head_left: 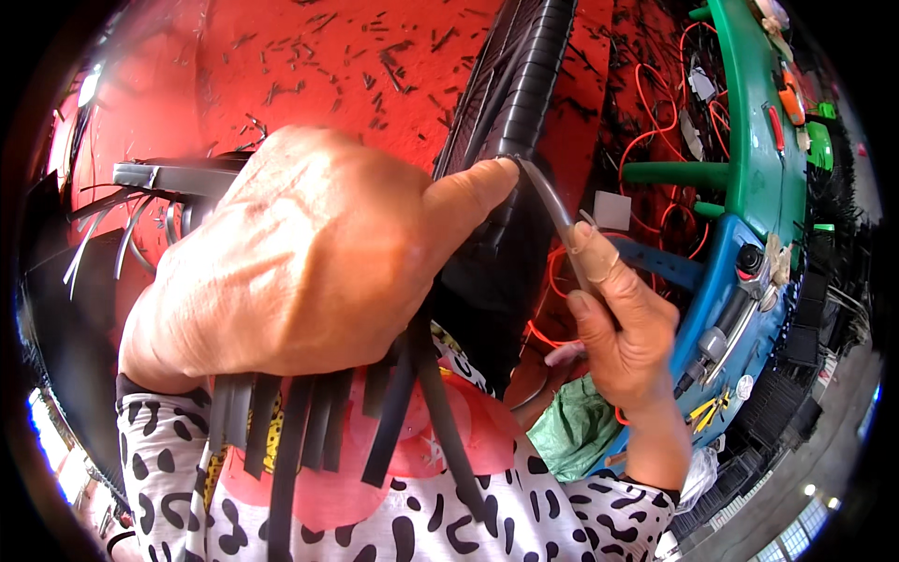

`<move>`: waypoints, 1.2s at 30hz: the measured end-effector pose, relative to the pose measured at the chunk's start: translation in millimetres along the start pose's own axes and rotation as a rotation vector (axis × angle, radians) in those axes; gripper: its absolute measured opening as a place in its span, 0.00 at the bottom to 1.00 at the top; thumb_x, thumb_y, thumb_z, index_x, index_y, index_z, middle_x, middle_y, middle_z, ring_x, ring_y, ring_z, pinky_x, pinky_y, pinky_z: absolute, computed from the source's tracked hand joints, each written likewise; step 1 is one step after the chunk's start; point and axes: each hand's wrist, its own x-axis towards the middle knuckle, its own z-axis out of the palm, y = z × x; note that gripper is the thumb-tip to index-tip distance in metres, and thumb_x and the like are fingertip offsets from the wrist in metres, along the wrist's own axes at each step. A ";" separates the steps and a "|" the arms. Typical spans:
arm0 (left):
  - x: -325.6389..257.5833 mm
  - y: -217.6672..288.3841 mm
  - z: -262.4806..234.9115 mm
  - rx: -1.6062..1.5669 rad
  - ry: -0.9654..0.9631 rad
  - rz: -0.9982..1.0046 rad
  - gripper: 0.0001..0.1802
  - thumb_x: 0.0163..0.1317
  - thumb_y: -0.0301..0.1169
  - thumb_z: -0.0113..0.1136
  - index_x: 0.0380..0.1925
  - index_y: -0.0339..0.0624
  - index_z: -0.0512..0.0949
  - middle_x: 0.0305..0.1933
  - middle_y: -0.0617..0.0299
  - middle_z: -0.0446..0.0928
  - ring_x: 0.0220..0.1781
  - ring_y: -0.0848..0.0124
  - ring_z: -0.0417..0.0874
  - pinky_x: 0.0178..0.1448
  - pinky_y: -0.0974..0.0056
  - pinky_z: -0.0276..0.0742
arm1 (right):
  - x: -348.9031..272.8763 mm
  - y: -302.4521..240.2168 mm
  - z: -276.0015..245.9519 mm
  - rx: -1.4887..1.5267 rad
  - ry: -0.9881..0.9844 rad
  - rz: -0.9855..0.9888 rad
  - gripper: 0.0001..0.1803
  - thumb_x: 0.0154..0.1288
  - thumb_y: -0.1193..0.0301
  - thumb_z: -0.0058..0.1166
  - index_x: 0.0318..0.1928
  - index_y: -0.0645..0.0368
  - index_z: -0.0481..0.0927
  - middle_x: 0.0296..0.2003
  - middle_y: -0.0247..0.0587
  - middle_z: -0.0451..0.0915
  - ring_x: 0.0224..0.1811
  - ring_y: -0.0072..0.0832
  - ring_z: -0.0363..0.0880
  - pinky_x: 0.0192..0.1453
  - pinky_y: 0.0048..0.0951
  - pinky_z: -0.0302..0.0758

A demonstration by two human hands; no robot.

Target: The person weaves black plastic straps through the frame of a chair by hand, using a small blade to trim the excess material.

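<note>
From my head view, the strip lies right of centre, slim and grey, slanting from the wrapped bar down and right to the right hand. I read that slant as the relation that counts: the strip's long axis leaves the bar at an angle, its upper end at the bar and its lower part with the right hand. The right fingers are closed in a pinch on it, thumb against forefinger. The left hand is nearer the upper end; one outstretched digit has its tip right beside the strip where it meets the bar. Whether the left fingers grip anything I cannot tell, since the back of that hand hides them from me.

The bar, black and ringed with close turns, runs up and away from me. Below the left hand I see hanging strips, dark and flat. Beyond, clippings litter the red floor. Off to my right, a grey tool and yellow-handled pliers lie on the blue surface.
</note>
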 end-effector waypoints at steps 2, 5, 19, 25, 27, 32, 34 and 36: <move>-0.6 3.9 -0.5 0.026 -0.013 -0.001 0.34 0.37 0.14 0.53 0.53 0.30 0.70 0.16 0.54 0.71 0.15 0.56 0.73 0.19 0.57 0.68 | -4.0 17.1 -0.3 -0.035 0.005 -0.152 0.20 0.57 0.86 0.52 0.52 0.72 0.72 0.49 0.55 0.77 0.47 0.39 0.80 0.48 0.27 0.76; -2.4 4.4 -0.1 0.018 -0.012 -0.005 0.34 0.37 0.14 0.53 0.53 0.30 0.70 0.17 0.54 0.71 0.15 0.56 0.73 0.19 0.57 0.67 | -18.1 36.8 -2.3 0.010 0.110 -0.238 0.19 0.58 0.82 0.55 0.51 0.71 0.73 0.50 0.54 0.76 0.47 0.38 0.80 0.49 0.28 0.75; -1.2 -0.9 1.5 -0.058 0.057 -0.154 0.27 0.41 0.21 0.58 0.48 0.35 0.74 0.19 0.49 0.73 0.21 0.49 0.74 0.27 0.55 0.70 | -11.0 51.1 13.0 0.740 0.205 0.014 0.30 0.59 0.70 0.58 0.59 0.68 0.62 0.26 0.33 0.73 0.21 0.15 0.68 0.31 0.17 0.71; 7.3 -10.6 -6.6 -0.761 0.005 -0.475 0.23 0.51 0.28 0.62 0.48 0.34 0.72 0.25 0.73 0.66 0.26 0.88 0.64 0.30 0.80 0.58 | 49.4 45.4 38.8 1.036 0.246 0.199 0.13 0.62 0.72 0.49 0.46 0.64 0.69 0.21 0.32 0.67 0.15 0.18 0.62 0.18 0.19 0.59; 15.1 -15.9 -13.3 -0.853 -0.057 -0.527 0.19 0.55 0.31 0.60 0.46 0.34 0.73 0.26 0.72 0.69 0.26 0.87 0.66 0.30 0.79 0.61 | 63.7 35.8 43.2 1.120 0.250 0.214 0.11 0.63 0.72 0.49 0.44 0.62 0.70 0.21 0.32 0.68 0.15 0.19 0.64 0.18 0.19 0.60; 28.1 -22.7 -28.4 -0.692 -0.146 -0.713 0.14 0.60 0.35 0.54 0.38 0.34 0.76 0.26 0.69 0.73 0.25 0.84 0.71 0.28 0.78 0.66 | 68.1 29.8 48.7 1.100 0.240 0.168 0.05 0.63 0.76 0.50 0.39 0.62 0.73 0.23 0.30 0.71 0.15 0.15 0.64 0.17 0.17 0.59; 29.7 -25.6 -21.4 -0.579 0.053 -0.504 0.15 0.62 0.38 0.53 0.32 0.36 0.78 0.26 0.67 0.75 0.24 0.82 0.75 0.25 0.77 0.67 | 62.6 31.4 51.0 1.078 0.236 0.131 0.06 0.63 0.77 0.50 0.40 0.63 0.74 0.24 0.30 0.71 0.16 0.14 0.64 0.18 0.17 0.59; 35.2 -27.1 -21.4 -0.604 -0.031 -0.531 0.15 0.62 0.39 0.54 0.32 0.36 0.78 0.26 0.67 0.76 0.24 0.82 0.76 0.25 0.76 0.67 | 56.9 31.4 55.5 1.055 0.236 0.093 0.07 0.63 0.77 0.49 0.41 0.64 0.74 0.24 0.30 0.71 0.17 0.14 0.64 0.20 0.16 0.59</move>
